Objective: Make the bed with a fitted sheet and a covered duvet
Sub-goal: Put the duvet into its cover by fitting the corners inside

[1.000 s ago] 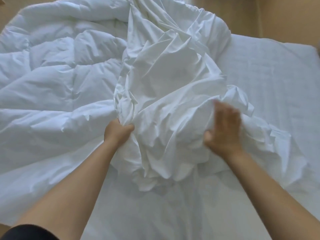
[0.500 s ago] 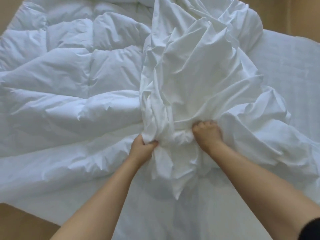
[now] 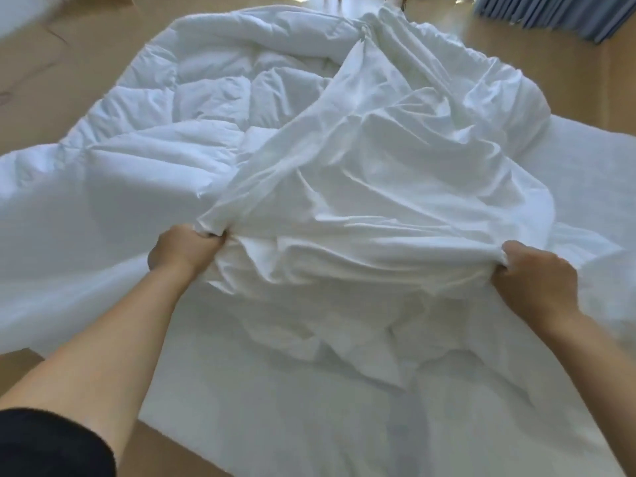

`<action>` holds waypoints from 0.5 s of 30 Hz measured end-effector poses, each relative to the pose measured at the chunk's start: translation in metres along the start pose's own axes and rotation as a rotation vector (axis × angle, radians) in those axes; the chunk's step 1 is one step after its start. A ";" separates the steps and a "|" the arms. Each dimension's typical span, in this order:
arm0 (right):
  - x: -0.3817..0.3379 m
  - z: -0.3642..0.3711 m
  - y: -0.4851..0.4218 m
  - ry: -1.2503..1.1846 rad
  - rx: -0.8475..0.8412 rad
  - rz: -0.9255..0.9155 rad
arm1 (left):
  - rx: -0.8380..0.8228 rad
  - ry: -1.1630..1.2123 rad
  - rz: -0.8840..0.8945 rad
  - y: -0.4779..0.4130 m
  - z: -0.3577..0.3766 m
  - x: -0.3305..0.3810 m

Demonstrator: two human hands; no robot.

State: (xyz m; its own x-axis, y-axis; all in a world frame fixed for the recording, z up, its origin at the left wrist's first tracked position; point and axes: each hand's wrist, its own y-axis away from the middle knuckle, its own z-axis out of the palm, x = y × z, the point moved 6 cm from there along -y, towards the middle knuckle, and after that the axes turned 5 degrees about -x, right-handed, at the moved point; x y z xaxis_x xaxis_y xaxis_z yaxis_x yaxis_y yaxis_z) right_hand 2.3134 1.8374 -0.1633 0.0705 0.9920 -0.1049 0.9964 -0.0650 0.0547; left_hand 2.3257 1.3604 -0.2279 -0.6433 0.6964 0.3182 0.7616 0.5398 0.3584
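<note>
a: where is the white cloth (image 3: 395,187)?
b: it lies crumpled across the middle of the bed (image 3: 275,418). its near edge is lifted and stretched between the person's two hands. whether it is the fitted sheet or the cover cannot be told.
a: and the hands?
b: the left hand (image 3: 182,249) is clenched around a bunched bit of that edge. the right hand (image 3: 537,280) grasps the same edge farther right, fingers curled into the fabric. the two are well apart.
a: the duvet?
b: the quilted duvet (image 3: 192,108) is heaped behind and left of the cloth, partly under it, spilling over the bed's left side.
a: around that?
b: a tan floor (image 3: 69,63), a blue curtain (image 3: 550,12) at top right, and a black sleeve (image 3: 44,442) on the left arm.
</note>
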 end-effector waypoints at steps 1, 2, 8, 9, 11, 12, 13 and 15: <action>0.001 0.011 0.001 0.002 -0.033 0.031 | 0.010 -0.073 -0.013 -0.004 0.005 -0.002; 0.001 0.022 0.001 0.004 -0.063 0.061 | 0.010 -0.126 -0.010 -0.007 0.014 0.000; -0.009 0.055 0.002 0.020 -0.099 0.109 | -0.227 -0.241 -0.067 0.011 0.078 0.020; -0.013 0.058 0.004 0.029 -0.102 0.107 | -0.228 -0.272 -0.032 0.018 0.082 0.029; -0.025 0.063 0.008 0.048 -0.125 0.074 | -0.163 -0.233 0.193 0.042 0.090 0.067; -0.030 0.065 0.012 0.040 -0.146 0.035 | -0.144 -0.169 0.361 0.062 0.096 0.093; -0.036 0.066 0.017 0.014 -0.161 -0.017 | -0.144 -0.101 0.540 0.087 0.103 0.119; -0.037 0.057 0.032 -0.073 -0.152 -0.121 | -0.193 -0.017 0.862 0.146 0.117 0.169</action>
State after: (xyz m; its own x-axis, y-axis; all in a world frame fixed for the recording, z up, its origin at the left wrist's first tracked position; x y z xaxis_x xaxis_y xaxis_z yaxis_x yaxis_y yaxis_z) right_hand 2.3453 1.7926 -0.2140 -0.0405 0.9806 -0.1916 0.9796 0.0767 0.1855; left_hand 2.3370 1.6122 -0.2250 0.1514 0.8322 0.5335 0.9537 -0.2649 0.1425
